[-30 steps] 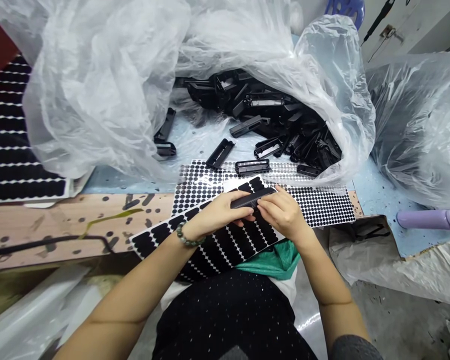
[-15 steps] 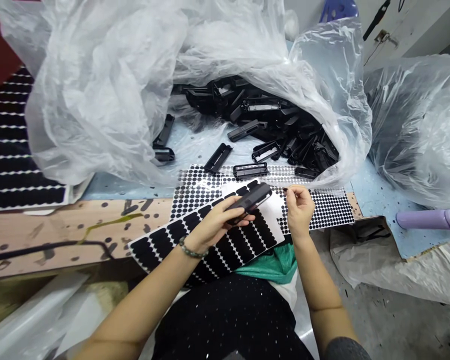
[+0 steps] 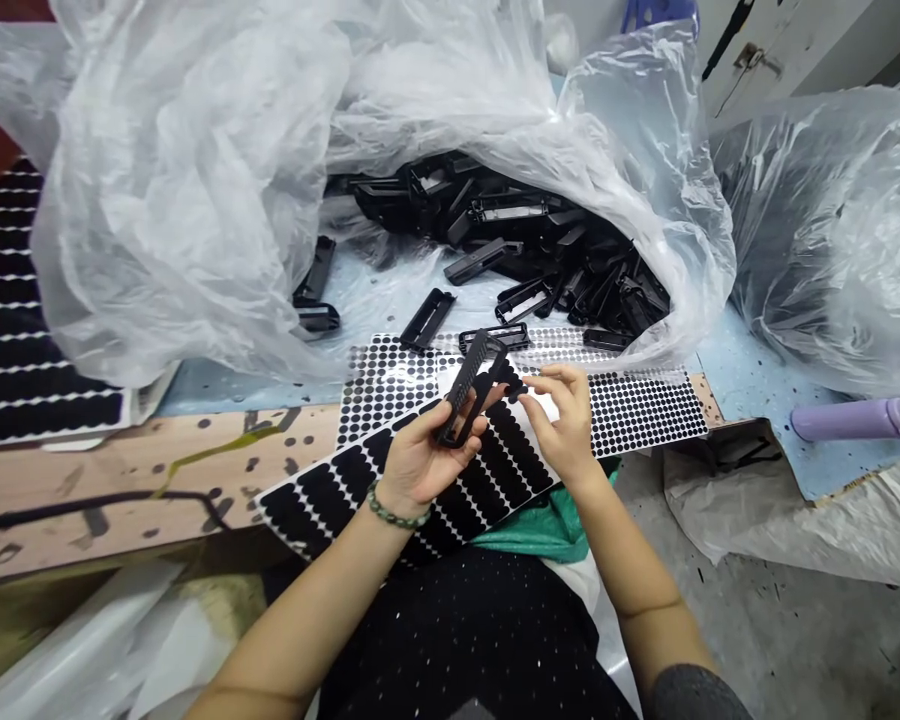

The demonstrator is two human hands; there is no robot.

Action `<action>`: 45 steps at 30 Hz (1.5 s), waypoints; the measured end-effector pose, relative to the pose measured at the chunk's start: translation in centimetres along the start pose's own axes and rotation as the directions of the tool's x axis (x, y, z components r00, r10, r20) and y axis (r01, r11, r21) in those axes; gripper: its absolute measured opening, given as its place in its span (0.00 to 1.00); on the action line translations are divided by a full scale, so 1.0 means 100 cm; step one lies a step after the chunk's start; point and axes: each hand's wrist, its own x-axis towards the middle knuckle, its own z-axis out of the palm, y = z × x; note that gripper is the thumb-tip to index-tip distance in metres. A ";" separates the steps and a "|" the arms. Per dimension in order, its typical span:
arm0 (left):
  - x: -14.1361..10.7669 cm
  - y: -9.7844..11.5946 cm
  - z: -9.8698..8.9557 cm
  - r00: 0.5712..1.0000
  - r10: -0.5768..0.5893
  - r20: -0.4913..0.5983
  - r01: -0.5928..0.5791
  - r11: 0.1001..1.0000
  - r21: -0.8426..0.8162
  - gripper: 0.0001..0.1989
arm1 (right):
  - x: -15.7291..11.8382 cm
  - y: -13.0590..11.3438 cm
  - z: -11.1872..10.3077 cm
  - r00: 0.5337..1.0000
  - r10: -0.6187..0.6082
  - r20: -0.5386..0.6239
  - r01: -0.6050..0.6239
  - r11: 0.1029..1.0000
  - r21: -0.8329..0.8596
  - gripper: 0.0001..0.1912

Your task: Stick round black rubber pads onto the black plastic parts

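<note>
In my left hand (image 3: 427,450) is a black plastic housing (image 3: 471,385), long and narrow with an open slot, held tilted with its far end up. My left fingers and thumb close round its near end. Just to its right, my right hand (image 3: 562,420) has thumb and forefinger pinched at a small black sticker (image 3: 520,391); the other fingers are loosely bent. Beneath the hands lies a white sheet of black oblong stickers (image 3: 360,470). Behind it is a sheet of round black dots (image 3: 645,410), partly covered by the oblong sheet and the hands.
A clear plastic bag (image 3: 195,190) lies open at the back, spilling many black housings (image 3: 555,240) onto the blue table top (image 3: 210,380). Another filled bag (image 3: 825,240) and a purple bottle (image 3: 855,419) are at right. More sticker sheets (image 3: 15,330) lie far left.
The housing in my left hand has turned from lying low to tilted up, its slotted side showing. My right hand has moved left, close to it. The view has shifted slightly.
</note>
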 end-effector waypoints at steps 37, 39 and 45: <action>-0.007 -0.008 0.013 0.895 0.442 0.055 -0.363 0.652 0.666 0.18 | 0.014 -0.025 0.012 0.807 0.557 0.195 -0.584 0.703 0.407 0.18; -0.009 -0.002 0.015 0.949 0.311 0.045 -0.279 0.767 0.578 0.19 | 0.016 -0.018 0.010 0.757 0.597 0.267 -0.628 0.552 0.548 0.24; -0.008 0.002 0.009 0.986 0.148 0.076 -0.166 0.906 0.388 0.26 | 0.020 -0.011 0.009 0.716 0.596 0.363 -0.629 0.325 0.706 0.22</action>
